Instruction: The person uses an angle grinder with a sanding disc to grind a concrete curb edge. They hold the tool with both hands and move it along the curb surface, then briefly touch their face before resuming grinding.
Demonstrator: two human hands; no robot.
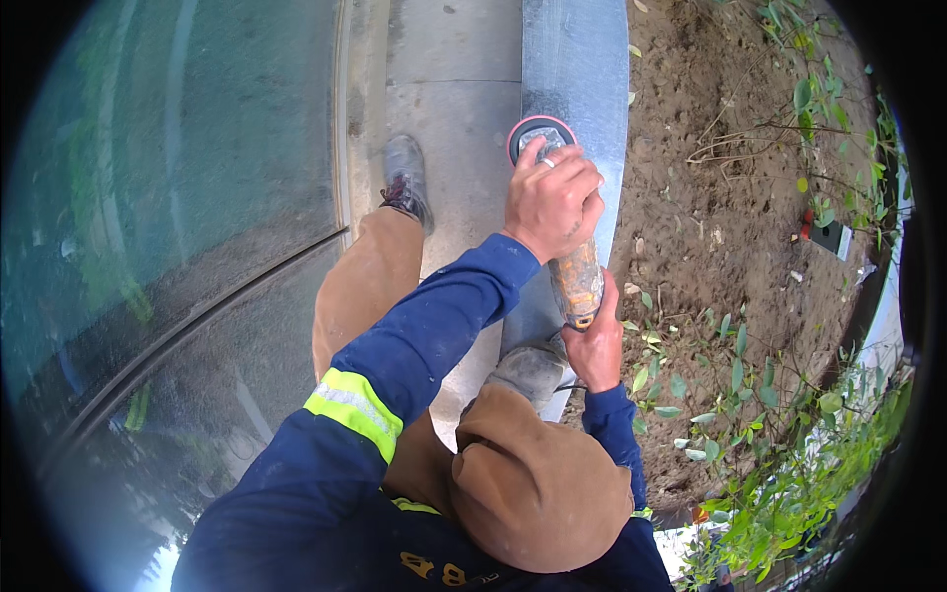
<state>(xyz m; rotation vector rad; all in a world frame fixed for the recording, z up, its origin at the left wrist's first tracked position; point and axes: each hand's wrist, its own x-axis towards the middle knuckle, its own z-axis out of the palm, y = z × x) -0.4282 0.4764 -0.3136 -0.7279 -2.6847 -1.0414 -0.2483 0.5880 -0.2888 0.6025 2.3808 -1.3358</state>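
Note:
Both my hands are closed around a dusty angle grinder with worn orange patches on its body. My left hand, with a ring on one finger, wraps over the grinder's head. My right hand grips the rear end of the body, lower in the picture. At the front of the tool is a round disc with a pink-red rim. It lies over a smooth grey stone slab and seems to rest on it; the contact underneath is hidden. Darker smudges mark the slab just beyond the disc.
A glass wall with a metal frame runs along the left. One shoe stands on the concrete walkway, the other on the slab. Bare soil with leafy plants borders the right. A dark cord shows near my right wrist.

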